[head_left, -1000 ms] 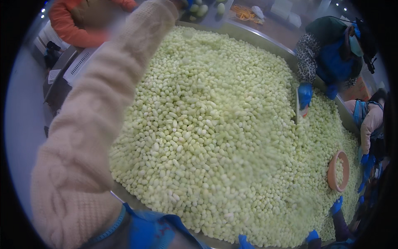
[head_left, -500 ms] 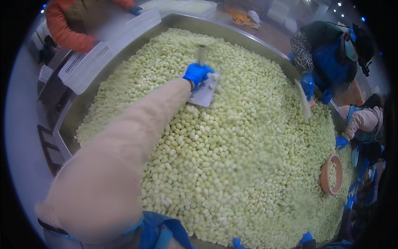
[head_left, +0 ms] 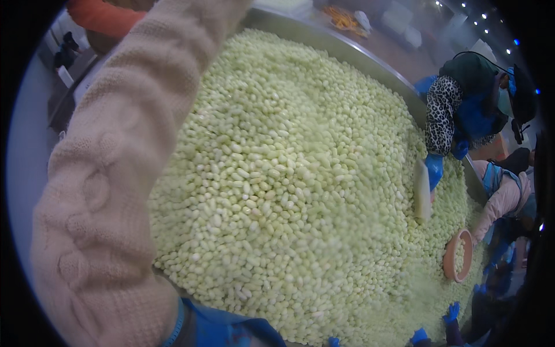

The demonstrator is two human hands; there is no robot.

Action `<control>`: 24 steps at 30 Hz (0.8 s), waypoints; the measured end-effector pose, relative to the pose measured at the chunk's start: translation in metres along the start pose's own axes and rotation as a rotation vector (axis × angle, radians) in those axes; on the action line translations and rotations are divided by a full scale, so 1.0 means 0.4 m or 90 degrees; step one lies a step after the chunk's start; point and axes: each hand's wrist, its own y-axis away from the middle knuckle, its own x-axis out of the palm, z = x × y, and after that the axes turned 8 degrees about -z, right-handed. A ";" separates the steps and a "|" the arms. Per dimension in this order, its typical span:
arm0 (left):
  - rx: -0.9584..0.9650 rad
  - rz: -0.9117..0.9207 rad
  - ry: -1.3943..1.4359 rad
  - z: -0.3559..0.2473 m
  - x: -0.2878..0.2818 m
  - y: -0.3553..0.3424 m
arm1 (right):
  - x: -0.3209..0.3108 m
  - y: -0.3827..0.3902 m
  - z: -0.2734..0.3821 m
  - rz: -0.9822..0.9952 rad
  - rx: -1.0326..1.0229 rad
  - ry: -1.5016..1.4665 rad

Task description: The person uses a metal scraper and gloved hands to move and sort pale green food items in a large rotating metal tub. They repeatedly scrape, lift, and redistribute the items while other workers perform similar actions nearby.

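Observation:
My left arm in a knitted beige sleeve (head_left: 110,168) rises from the lower left and runs out past the top edge. Its hand lies outside the picture, so whatever it holds is hidden. Beside the sleeve spreads a large heap of pale green, smooth oval pieces (head_left: 260,191), some nearly white; their kind I cannot make out. They fill a wide metal bin (head_left: 347,45). No part of my right hand can be identified. A blue apron (head_left: 225,327) shows at the lower edge.
A co-worker's blue-gloved hand (head_left: 433,169) holds a pale flat board (head_left: 422,194) over the heap at right. An orange-brown bowl (head_left: 448,260) with oval pieces rests tilted nearby. Other gloved hands (head_left: 452,312) are at the lower right. An orange sleeve (head_left: 101,17) shows at upper left.
My left arm has swung up and leftward; its blue-gloved hand, earlier gripping a metal scoop over the heap, has left the picture. The co-worker's board appears lower. The view has shifted slightly.

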 end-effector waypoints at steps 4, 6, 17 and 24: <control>-0.138 -0.114 -0.095 0.524 -0.058 0.055 | -0.016 -0.005 0.019 -0.008 -0.012 -0.018; -0.292 -0.162 -0.126 0.790 -0.080 0.139 | -0.018 -0.009 0.015 0.020 -0.022 0.009; -0.410 -0.123 -0.063 0.783 -0.052 0.259 | 0.011 -0.004 -0.013 0.045 0.029 0.019; -0.216 -0.144 0.022 0.468 -0.175 0.088 | 0.016 0.029 -0.042 0.080 0.067 0.047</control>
